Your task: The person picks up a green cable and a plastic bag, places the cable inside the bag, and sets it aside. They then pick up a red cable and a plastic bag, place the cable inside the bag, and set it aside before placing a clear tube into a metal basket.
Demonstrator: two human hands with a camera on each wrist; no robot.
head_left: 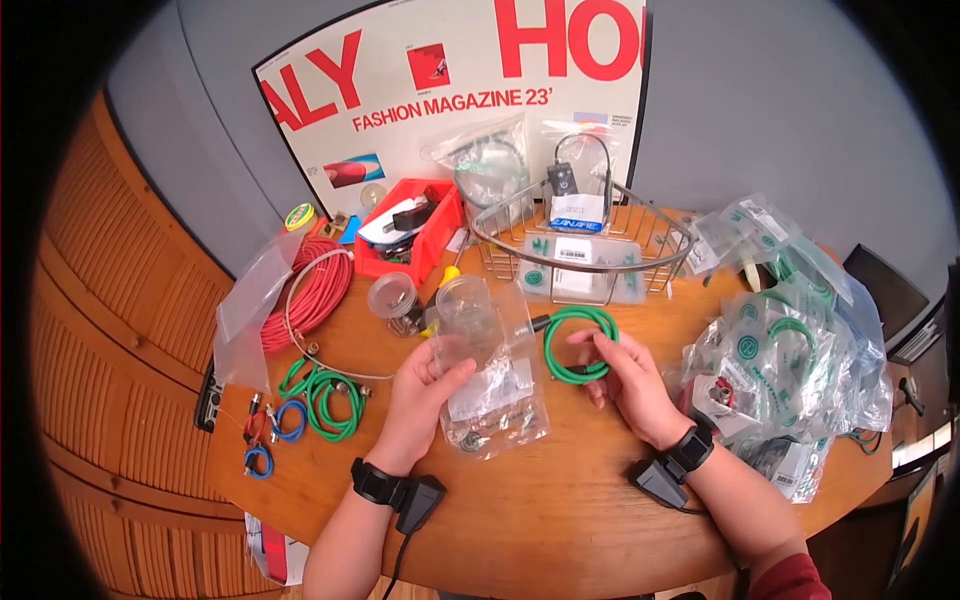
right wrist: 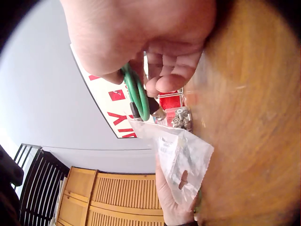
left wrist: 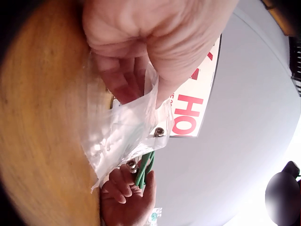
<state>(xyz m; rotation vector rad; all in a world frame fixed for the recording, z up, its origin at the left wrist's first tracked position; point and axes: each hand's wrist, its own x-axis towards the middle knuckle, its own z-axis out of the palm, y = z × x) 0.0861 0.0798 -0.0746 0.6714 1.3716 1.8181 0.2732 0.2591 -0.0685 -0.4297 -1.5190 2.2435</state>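
Observation:
My left hand (head_left: 422, 398) pinches a clear plastic bag (head_left: 500, 415) with a white label, holding it up over the table. In the left wrist view the thumb and fingers grip the bag (left wrist: 117, 134) by its edge. A coiled green cable (head_left: 552, 354) hangs from my right hand (head_left: 640, 390), held between thumb and fingers. Its black-and-metal connector (right wrist: 159, 114) is right at the bag's edge in the right wrist view. Another metal connector (left wrist: 131, 165) shows beside the right fingers in the left wrist view.
Behind the hands stand a red bin (head_left: 440, 235) of tools, a clear jar (head_left: 392, 295) and a wire basket (head_left: 650, 262) holding bagged items. Red cable (head_left: 310, 300) and smaller green cables (head_left: 325, 405) lie left. Bagged cables (head_left: 770, 350) are heaped at right.

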